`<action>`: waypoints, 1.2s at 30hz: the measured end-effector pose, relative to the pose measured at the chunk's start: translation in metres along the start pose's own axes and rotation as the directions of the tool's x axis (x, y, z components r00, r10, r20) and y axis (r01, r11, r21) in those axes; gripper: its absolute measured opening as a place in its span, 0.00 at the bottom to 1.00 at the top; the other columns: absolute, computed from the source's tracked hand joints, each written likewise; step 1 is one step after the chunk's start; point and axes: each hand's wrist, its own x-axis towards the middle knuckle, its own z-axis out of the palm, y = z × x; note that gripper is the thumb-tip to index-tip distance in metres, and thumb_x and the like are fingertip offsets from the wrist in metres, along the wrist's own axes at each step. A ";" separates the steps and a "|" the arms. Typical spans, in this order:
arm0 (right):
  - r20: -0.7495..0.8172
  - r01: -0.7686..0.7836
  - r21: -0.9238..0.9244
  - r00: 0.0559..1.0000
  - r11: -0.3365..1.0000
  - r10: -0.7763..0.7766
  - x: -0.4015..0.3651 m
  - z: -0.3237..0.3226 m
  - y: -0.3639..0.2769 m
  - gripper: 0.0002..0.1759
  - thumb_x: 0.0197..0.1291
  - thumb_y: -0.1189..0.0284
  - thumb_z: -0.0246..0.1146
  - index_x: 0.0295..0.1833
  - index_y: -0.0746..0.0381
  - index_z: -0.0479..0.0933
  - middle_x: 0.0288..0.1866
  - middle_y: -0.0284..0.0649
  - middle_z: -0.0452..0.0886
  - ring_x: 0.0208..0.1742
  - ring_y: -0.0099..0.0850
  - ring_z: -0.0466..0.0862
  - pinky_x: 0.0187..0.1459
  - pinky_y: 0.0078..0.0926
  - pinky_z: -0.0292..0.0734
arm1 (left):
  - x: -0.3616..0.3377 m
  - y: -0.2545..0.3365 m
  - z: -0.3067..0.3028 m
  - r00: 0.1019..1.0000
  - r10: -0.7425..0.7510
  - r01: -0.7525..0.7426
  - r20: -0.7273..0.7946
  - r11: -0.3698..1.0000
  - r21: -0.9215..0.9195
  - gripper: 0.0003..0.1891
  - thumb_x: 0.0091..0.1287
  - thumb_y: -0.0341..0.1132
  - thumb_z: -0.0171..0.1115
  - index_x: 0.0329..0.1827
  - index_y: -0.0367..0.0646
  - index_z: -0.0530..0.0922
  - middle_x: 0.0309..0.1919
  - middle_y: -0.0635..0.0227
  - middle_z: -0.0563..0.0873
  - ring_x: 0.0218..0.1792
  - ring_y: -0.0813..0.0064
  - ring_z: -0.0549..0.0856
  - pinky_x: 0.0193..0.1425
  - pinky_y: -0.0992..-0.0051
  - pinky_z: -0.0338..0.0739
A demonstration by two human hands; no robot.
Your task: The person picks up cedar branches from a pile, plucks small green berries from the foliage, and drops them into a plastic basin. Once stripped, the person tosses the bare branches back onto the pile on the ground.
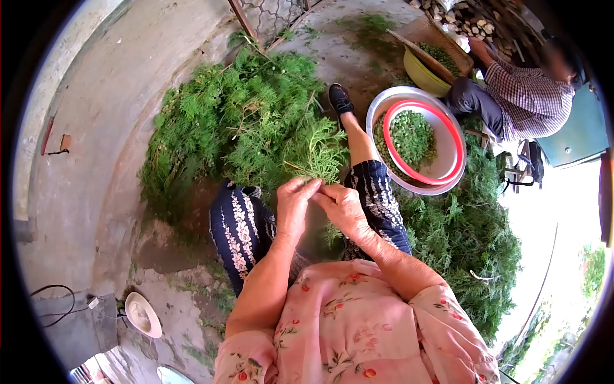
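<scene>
My left hand (295, 203) and my right hand (346, 208) meet in front of my lap, thumbs and fingertips pinched together at the lower end of a green conifer sprig (322, 153). The sprig's flat, feathery leaves spread out beyond my fingertips. Whatever lies right between the fingertips is too small to make out. Ahead and to the left lies a big heap of cut conifer branches (217, 121). By my right leg stands a red-rimmed basin (462, 150), set in a wider metal basin (378, 105); small green cones or berries (411, 136) lie in both.
At the upper right a seated person (527, 96) works beside a yellow-green basin (419, 72) and a woven tray (419, 32). More branches (467, 243) are piled to my right. A pale hat-like object (142, 314) lies at the lower left, near a black cable (67, 301).
</scene>
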 end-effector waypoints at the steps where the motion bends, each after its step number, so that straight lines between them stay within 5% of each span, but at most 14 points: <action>1: -0.041 0.042 -0.022 0.998 0.999 -0.043 -0.001 -0.002 -0.001 0.08 0.54 0.73 0.63 0.38 0.67 0.79 0.28 0.47 0.79 0.28 0.34 0.80 0.32 0.26 0.74 | 0.000 0.000 -0.002 1.000 -0.011 0.011 -0.017 1.000 0.008 0.02 0.58 0.27 0.62 0.30 0.37 0.80 0.27 0.73 0.81 0.28 0.84 0.75 0.34 0.83 0.68; 5: -0.247 0.150 -0.064 0.956 0.987 -0.161 0.001 -0.017 -0.004 0.11 0.51 0.79 0.63 0.42 0.65 0.78 0.35 0.44 0.80 0.34 0.37 0.81 0.38 0.27 0.75 | 0.005 -0.006 -0.008 0.999 -0.009 0.009 -0.031 1.000 0.016 0.02 0.59 0.27 0.61 0.30 0.37 0.79 0.25 0.76 0.78 0.25 0.86 0.72 0.31 0.84 0.67; 10: -0.122 0.326 0.008 0.939 0.945 -0.323 0.008 -0.023 -0.010 0.15 0.50 0.85 0.59 0.45 0.64 0.75 0.48 0.45 0.77 0.46 0.39 0.79 0.47 0.26 0.74 | 0.001 -0.003 -0.003 0.994 0.007 -0.022 0.105 0.990 0.138 0.06 0.61 0.30 0.60 0.39 0.38 0.80 0.31 0.74 0.81 0.32 0.84 0.76 0.39 0.84 0.70; 22: 0.016 0.176 -0.295 0.984 0.939 -0.179 0.008 -0.019 0.001 0.08 0.52 0.73 0.62 0.39 0.63 0.76 0.35 0.47 0.74 0.36 0.47 0.77 0.38 0.38 0.74 | 0.002 -0.012 -0.004 0.992 0.061 -0.085 0.109 0.969 0.233 0.05 0.63 0.30 0.58 0.37 0.37 0.79 0.29 0.76 0.79 0.30 0.86 0.74 0.37 0.84 0.69; 25: 0.009 0.308 -0.395 0.943 0.865 -0.332 0.009 -0.021 0.003 0.06 0.52 0.74 0.62 0.35 0.65 0.76 0.35 0.47 0.74 0.36 0.48 0.76 0.39 0.38 0.73 | 0.006 -0.020 -0.007 0.996 0.046 -0.064 0.080 0.966 0.249 0.05 0.64 0.30 0.57 0.35 0.38 0.78 0.27 0.77 0.78 0.29 0.86 0.72 0.35 0.84 0.68; 30: -0.001 0.201 -0.099 0.979 0.974 -0.202 0.001 -0.013 0.010 0.03 0.52 0.77 0.59 0.32 0.67 0.74 0.29 0.48 0.74 0.33 0.46 0.76 0.34 0.36 0.72 | 0.006 -0.028 -0.005 0.974 0.204 -0.226 0.097 0.891 0.394 0.04 0.65 0.29 0.56 0.34 0.38 0.76 0.27 0.76 0.78 0.27 0.85 0.71 0.32 0.84 0.68; 33: 0.035 0.213 -0.151 0.977 0.965 -0.211 -0.001 -0.010 0.013 0.04 0.53 0.77 0.58 0.33 0.67 0.75 0.30 0.48 0.75 0.32 0.46 0.77 0.33 0.34 0.72 | 0.005 -0.032 -0.006 0.960 0.261 -0.276 0.099 0.830 0.485 0.04 0.65 0.28 0.56 0.33 0.37 0.75 0.26 0.76 0.77 0.26 0.85 0.71 0.30 0.83 0.68; 36: 0.030 0.312 -0.169 0.950 0.935 -0.311 0.001 -0.010 0.010 0.04 0.52 0.78 0.57 0.27 0.67 0.72 0.28 0.48 0.74 0.29 0.47 0.76 0.31 0.36 0.73 | 0.006 -0.037 -0.005 0.973 0.231 -0.225 0.029 0.905 0.360 0.04 0.63 0.26 0.57 0.31 0.35 0.74 0.23 0.72 0.77 0.24 0.83 0.71 0.29 0.80 0.68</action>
